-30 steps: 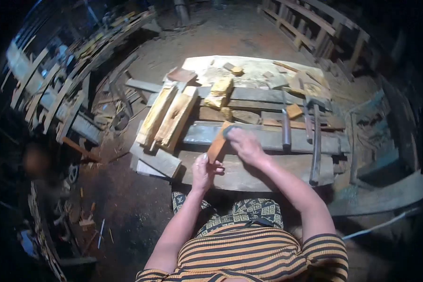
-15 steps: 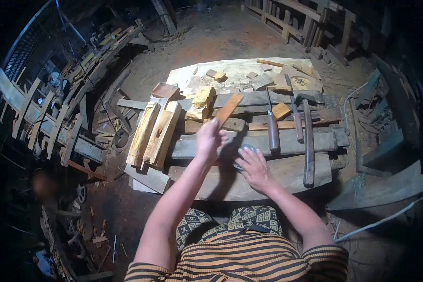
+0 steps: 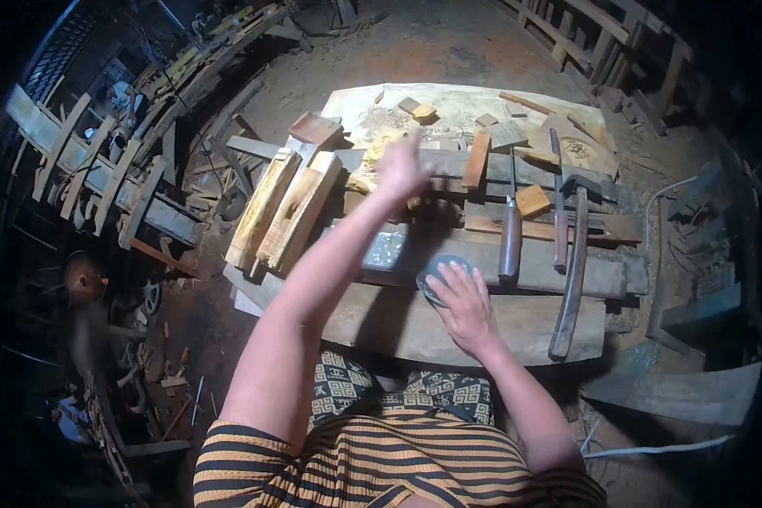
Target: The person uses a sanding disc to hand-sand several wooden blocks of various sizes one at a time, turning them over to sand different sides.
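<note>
**Sanding pad under one palm, other hand out over the planks**

Sanding pad [image 3: 443,273], round and grey, is lying on the near plank [image 3: 483,313] of my bench, and my right hand [image 3: 463,306] is resting flat on top of it, fingers spread and pressing down rather than pinching. I judge that I am pinning it there so it is staying put at the bench edge, close to my lap, while my other arm is busy.

My left hand [image 3: 400,169] is stretched far forward over the middle boards, fingers open and splayed, holding nothing that I can see; it is blurred, so I cannot tell whether the fingertips are touching wood. Just beyond and to its right a slim reddish wood strip [image 3: 477,158] is lying across the dark planks, apart from my fingers.

To the right of the pad, a chisel [image 3: 510,229] with a wooden handle is lying lengthwise toward me, and beside it a hammer [image 3: 572,254] with a long handle is running down to the bench edge, head pointing away. A small square block [image 3: 532,201] is sitting between them. On the left, two pale split billets [image 3: 288,207] are leaning side by side across the boards.

No box, tray or bowl is showing on the bench; the only thing bearing loose pieces is the pale slab [image 3: 457,110] at the far side, where small offcuts are lying scattered.
</note>
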Available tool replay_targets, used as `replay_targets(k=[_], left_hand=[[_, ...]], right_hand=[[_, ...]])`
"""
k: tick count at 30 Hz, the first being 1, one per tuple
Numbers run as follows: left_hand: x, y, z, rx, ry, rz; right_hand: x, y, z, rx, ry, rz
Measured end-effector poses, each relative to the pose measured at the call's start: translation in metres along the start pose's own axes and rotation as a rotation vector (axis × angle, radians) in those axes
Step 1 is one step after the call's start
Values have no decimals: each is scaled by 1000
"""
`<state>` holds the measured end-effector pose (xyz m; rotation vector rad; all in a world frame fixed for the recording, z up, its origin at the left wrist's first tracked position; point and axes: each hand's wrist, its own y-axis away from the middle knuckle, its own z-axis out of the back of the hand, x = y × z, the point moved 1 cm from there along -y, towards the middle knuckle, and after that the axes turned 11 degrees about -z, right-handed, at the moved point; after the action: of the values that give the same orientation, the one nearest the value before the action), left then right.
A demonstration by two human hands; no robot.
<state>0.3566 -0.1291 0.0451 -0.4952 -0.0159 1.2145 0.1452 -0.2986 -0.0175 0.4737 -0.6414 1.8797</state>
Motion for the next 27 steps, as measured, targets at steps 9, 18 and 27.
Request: replay_targets(k=[9,18,27], left_hand=[[67,20,24,293,45,279],[52,55,83,-71,1249,515],[14,207,78,126,1466,562]], right_hand=[[3,-3,4,5,28,-7],[1,-1,1,-17,35,4],[9,-21,4,-176,-526,-98]])
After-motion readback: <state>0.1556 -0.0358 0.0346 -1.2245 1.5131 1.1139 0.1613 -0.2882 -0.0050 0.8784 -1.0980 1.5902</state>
